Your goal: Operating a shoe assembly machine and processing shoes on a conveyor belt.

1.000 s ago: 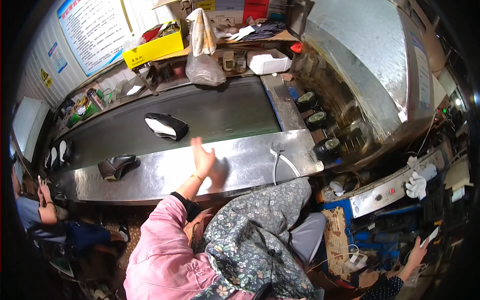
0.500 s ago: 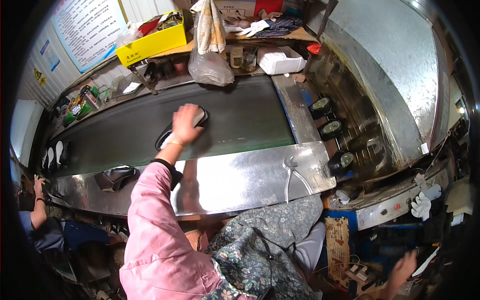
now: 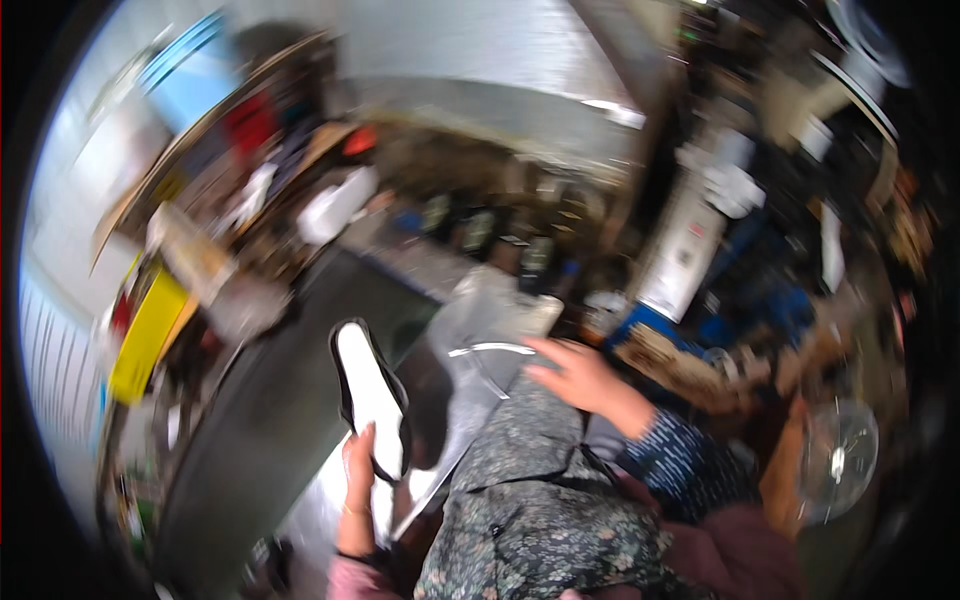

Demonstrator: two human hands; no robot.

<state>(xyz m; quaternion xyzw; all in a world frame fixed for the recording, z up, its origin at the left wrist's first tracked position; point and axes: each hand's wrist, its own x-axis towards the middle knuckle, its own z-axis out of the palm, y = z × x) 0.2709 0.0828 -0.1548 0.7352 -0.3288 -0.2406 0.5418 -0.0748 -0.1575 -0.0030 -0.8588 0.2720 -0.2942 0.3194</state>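
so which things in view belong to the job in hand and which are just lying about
Seem part of the job:
black shoe, white face showing, in the left hand
pliers, by the right hand; contact unclear
metal ledge under the pliers

Seem just lying about:
yellow box
white container
white glove

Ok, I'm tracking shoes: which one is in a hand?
The white-faced shoe, held in the left hand; the dark shoes beyond the table aren't held.
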